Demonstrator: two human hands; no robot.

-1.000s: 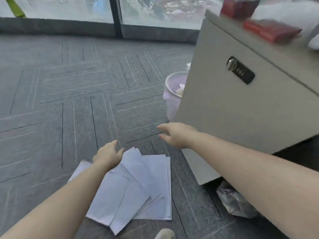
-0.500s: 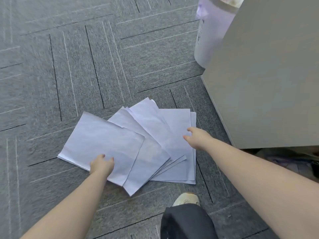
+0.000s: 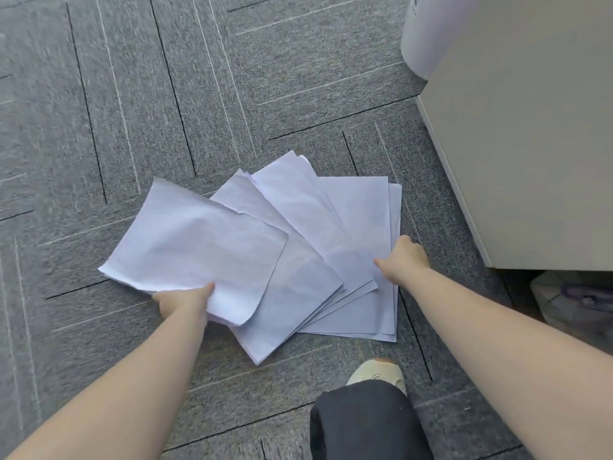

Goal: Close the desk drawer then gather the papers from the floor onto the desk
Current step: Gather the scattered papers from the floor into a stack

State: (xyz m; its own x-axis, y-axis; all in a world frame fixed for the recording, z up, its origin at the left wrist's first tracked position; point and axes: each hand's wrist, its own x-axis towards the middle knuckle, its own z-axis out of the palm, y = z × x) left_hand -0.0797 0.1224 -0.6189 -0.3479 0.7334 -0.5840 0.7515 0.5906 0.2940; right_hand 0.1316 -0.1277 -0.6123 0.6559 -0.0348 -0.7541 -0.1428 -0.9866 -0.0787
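Note:
Several white papers [image 3: 308, 234] lie fanned out on the grey carpet, overlapping one another. My left hand [image 3: 185, 302] grips the near edge of the leftmost sheet [image 3: 195, 240], whose near corner curls up off the floor. My right hand [image 3: 403, 262] rests on the right side of the fan, fingers bent and pressing on the sheets there. The desk's beige side panel [image 3: 524, 144] rises at the right; its top and drawer are out of view.
A pale lilac waste bin [image 3: 421, 38] stands by the desk's far corner. My knee in dark trousers [image 3: 365, 423] and a light shoe [image 3: 378, 373] are just below the papers. A bagged item [image 3: 574, 300] lies under the desk at the right.
The view has dropped closer to the floor. My left hand has closed on the leftmost sheet and lifted its edge. My right hand has come down onto the right side of the fan.

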